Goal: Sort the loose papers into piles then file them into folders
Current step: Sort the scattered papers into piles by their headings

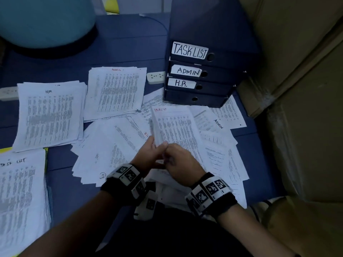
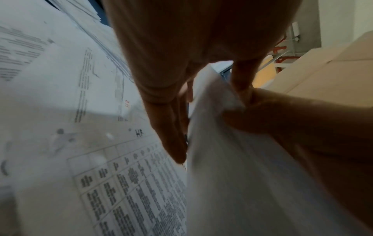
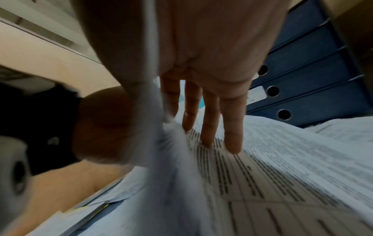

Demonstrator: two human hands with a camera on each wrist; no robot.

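Both hands meet over the loose papers (image 1: 111, 145) spread across the middle of the blue table (image 1: 130, 43). They hold one printed sheet (image 1: 178, 130) headed TASK LIST in red, lifted at its near edge. My left hand (image 1: 153, 149) (image 2: 201, 111) pinches that edge, and my right hand (image 1: 176, 158) (image 3: 181, 121) pinches it between thumb and straight fingers (image 3: 210, 119). Sorted piles lie to the left: HR (image 1: 50, 114), ADMIN (image 1: 117, 91) and TASK LIST (image 1: 18, 197). Dark blue folders (image 1: 202, 71) (image 3: 302, 71) labelled TASK LIST, ADMIN and H.R. are stacked at the right.
A white power strip (image 1: 156, 77) lies left of the folders, and another (image 1: 8, 92) at the left edge. A large teal round object (image 1: 46, 19) stands at the back left. Cardboard boxes (image 1: 306, 89) wall off the right side.
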